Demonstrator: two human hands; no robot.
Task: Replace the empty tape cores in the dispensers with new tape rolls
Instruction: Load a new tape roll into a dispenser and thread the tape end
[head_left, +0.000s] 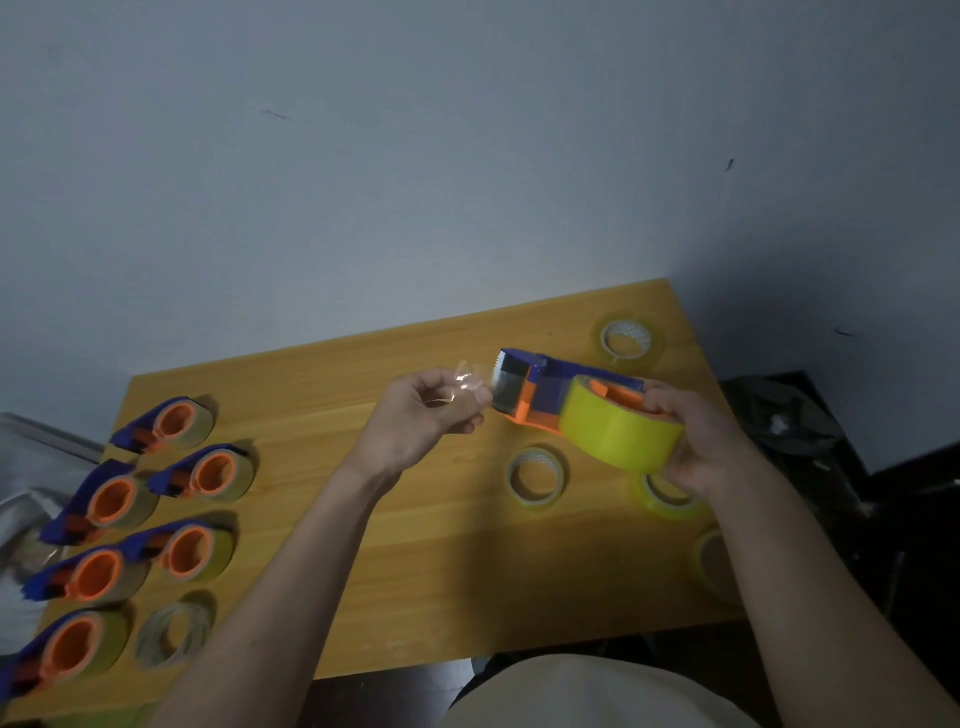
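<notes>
Six loaded dispensers (156, 519) are crowding the table's (415, 571) left edge; its middle is lying bare. Above it, the left hand (421, 415) is pinching the tape end (467, 382), while the right hand (691, 441) is gripping the roll (618, 431) in the held dispenser (540, 384).

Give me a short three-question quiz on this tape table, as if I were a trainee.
1. True or false: the dispenser in the air already carries a yellow tape roll.
2. What do the left hand fingers pinch? A) an orange core B) the clear tape end C) a pen
3. How many loaded dispensers lie at the table's left side?

Key:
1. True; the right hand grips it at the roll.
2. B, just ahead of the toothed blade.
3. Six, from the farthest to the nearest.
</notes>
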